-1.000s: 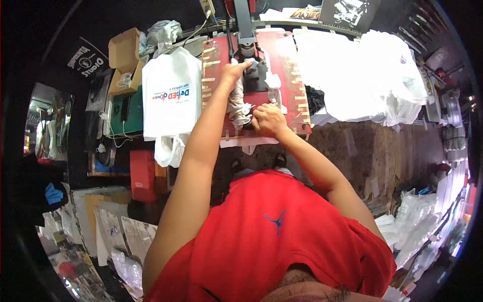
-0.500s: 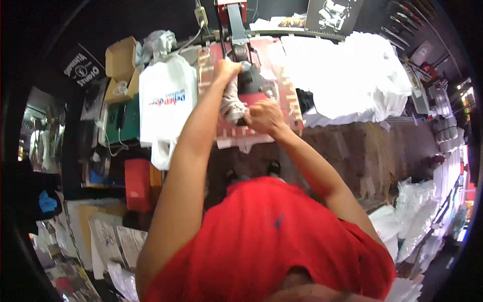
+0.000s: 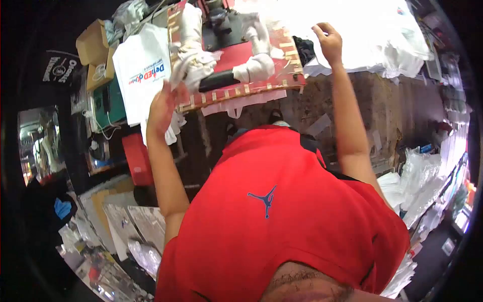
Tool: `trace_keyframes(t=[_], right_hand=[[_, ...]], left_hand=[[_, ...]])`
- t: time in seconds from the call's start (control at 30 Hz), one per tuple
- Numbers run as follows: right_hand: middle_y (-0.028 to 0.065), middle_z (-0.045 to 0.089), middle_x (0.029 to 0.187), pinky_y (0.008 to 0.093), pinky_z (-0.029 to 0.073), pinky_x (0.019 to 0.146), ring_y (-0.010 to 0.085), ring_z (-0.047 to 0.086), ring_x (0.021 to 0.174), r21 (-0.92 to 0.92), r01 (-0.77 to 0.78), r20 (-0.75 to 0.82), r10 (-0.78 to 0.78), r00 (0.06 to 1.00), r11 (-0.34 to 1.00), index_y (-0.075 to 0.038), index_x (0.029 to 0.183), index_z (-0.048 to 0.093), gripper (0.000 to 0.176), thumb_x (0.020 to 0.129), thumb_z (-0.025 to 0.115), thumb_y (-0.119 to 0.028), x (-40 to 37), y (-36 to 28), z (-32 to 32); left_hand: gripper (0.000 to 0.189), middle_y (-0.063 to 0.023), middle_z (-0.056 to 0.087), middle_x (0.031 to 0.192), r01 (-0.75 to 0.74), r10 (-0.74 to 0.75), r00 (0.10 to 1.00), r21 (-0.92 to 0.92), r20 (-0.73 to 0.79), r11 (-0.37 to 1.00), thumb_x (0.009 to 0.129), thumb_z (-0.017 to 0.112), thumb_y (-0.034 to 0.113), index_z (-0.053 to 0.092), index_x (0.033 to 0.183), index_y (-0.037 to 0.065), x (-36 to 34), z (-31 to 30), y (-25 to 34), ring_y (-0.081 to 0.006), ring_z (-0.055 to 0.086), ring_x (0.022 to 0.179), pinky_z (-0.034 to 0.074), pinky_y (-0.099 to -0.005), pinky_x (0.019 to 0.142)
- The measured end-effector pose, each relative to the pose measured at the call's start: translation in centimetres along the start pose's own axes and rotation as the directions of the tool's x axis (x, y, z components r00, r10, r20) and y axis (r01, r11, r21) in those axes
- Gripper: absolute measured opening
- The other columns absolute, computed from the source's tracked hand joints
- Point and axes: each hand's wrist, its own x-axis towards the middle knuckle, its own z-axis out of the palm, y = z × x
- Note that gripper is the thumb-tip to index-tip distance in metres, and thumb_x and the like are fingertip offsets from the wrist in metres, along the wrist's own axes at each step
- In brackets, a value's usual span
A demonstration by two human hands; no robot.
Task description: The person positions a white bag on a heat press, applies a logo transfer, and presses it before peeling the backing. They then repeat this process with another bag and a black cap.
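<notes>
A heat press [image 3: 241, 48] has a U-shaped handle wrapped in white cloth [image 3: 259, 63], with a black bar [image 3: 219, 80] bare at its front. Both of my hands are off the handle. My left hand [image 3: 163, 108] is beside the press's near left corner, in front of a white printed shirt [image 3: 138, 75]; its fingers are smeared by motion. To the right of the press, my right hand [image 3: 330, 44] is raised by a bright pile of white fabric [image 3: 367, 40]. Its fingers are loosely curled, with a gap at the thumb and nothing visible in them.
An open cardboard box [image 3: 95, 50] lies at the far left above a green surface [image 3: 110, 103]. A red box [image 3: 137, 158] stands nearer to me. Black cloth [image 3: 304, 49] lies between the press and the white pile. Clear plastic bags [image 3: 420, 173] are at the right.
Both hands have let go of the press handle. The left has moved left and toward me, the right out to the right. The view has tilted and the handle shows more fully.
</notes>
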Motion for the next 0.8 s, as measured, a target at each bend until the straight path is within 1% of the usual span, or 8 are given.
trace_keyframes(t=[0.07,0.23,0.37,0.47,0.53,0.67,0.77,0.8], right_hand=[[0.0161,0.069,0.117,0.0422,0.052,0.092,0.0335,0.067,0.107,-0.511,0.117,0.188,-0.022,0.982,0.852,-0.007,0.112,0.066,0.035,0.079,0.068,-0.018,0.1,8.2,-1.7],[0.0305,0.035,0.150,0.0528,0.043,0.107,0.0506,0.043,0.130,-0.636,0.421,0.496,-0.076,0.865,0.646,-0.030,0.154,0.033,0.087,0.078,0.060,0.003,-4.4,22.9,2.1],[0.0271,0.032,0.153,0.0539,0.044,0.103,0.0483,0.045,0.128,-0.636,0.451,0.516,-0.089,0.852,0.626,-0.026,0.147,0.042,0.065,0.086,0.063,-0.015,-3.5,21.1,5.7],[0.0251,0.041,0.147,0.0525,0.054,0.089,0.0452,0.055,0.114,-0.350,0.138,0.542,0.081,0.836,0.927,-0.017,0.135,0.054,0.047,0.090,0.062,-0.025,-2.5,24.4,7.0],[0.0283,0.031,0.154,0.0567,0.050,0.097,0.0525,0.044,0.129,-0.264,-0.045,0.630,0.208,0.748,0.963,-0.020,0.145,0.048,0.067,0.083,0.070,-0.033,-0.8,28.5,8.0],[0.0283,0.038,0.150,0.0539,0.052,0.093,0.0500,0.049,0.125,-0.422,0.498,0.710,-0.065,0.701,0.758,-0.013,0.134,0.057,0.057,0.082,0.070,-0.031,0.7,27.9,8.9],[0.0301,0.055,0.133,0.0513,0.053,0.090,0.0460,0.058,0.116,-0.419,0.336,0.562,-0.050,0.826,0.843,-0.005,0.121,0.062,0.051,0.079,0.072,-0.032,-0.8,22.0,6.8],[0.0314,0.059,0.124,0.0510,0.052,0.090,0.0460,0.060,0.111,-0.376,0.046,0.443,0.136,0.886,0.926,-0.003,0.118,0.061,0.050,0.078,0.071,-0.031,-1.2,22.1,6.4]], left_hand=[[0.052,-0.0104,0.068,0.097,0.129,-0.100,0.985,-0.218,0.138,0.967,0.105,0.045,0.047,0.066,0.103,-0.001,-4.4,-3.2,-4.8,-0.0175,0.066,0.092,0.052,-0.0295,0.082],[0.029,-0.0055,0.071,0.089,0.458,-0.494,0.821,-0.186,-0.287,0.869,0.097,0.065,0.033,0.070,0.100,0.004,-8.1,-1.2,-15.7,-0.0144,0.066,0.076,0.054,-0.0308,0.073],[0.029,-0.0017,0.071,0.092,0.306,-0.499,0.764,-0.451,-0.409,0.839,0.093,0.072,0.031,0.070,0.110,0.008,-5.7,3.8,-19.6,-0.0118,0.064,0.075,0.050,-0.0271,0.070],[0.028,-0.0011,0.071,0.093,0.182,-0.421,0.793,-0.490,-0.439,0.853,0.093,0.073,0.029,0.069,0.111,0.008,-2.8,6.1,-19.4,-0.0107,0.064,0.076,0.050,-0.0259,0.069],[0.026,-0.0007,0.071,0.093,0.106,-0.355,0.798,-0.465,-0.488,0.879,0.093,0.073,0.026,0.069,0.110,0.007,-2.0,6.5,-19.5,-0.0101,0.065,0.077,0.050,-0.0263,0.069],[0.023,0.0003,0.070,0.091,0.079,-0.303,0.794,-0.404,-0.526,0.911,0.093,0.072,0.024,0.069,0.107,0.006,-1.3,5.6,-20.1,-0.0094,0.065,0.078,0.051,-0.0265,0.068],[0.022,-0.0003,0.070,0.091,0.106,-0.281,0.819,-0.350,-0.500,0.931,0.093,0.072,0.023,0.070,0.105,0.005,-1.1,5.6,-19.2,-0.0099,0.065,0.080,0.052,-0.0257,0.069],[0.020,-0.0002,0.068,0.086,0.106,-0.307,0.791,-0.375,-0.529,0.921,0.094,0.072,0.024,0.069,0.100,0.005,-1.3,6.2,-17.9,-0.0093,0.063,0.076,0.049,-0.0249,0.065]])
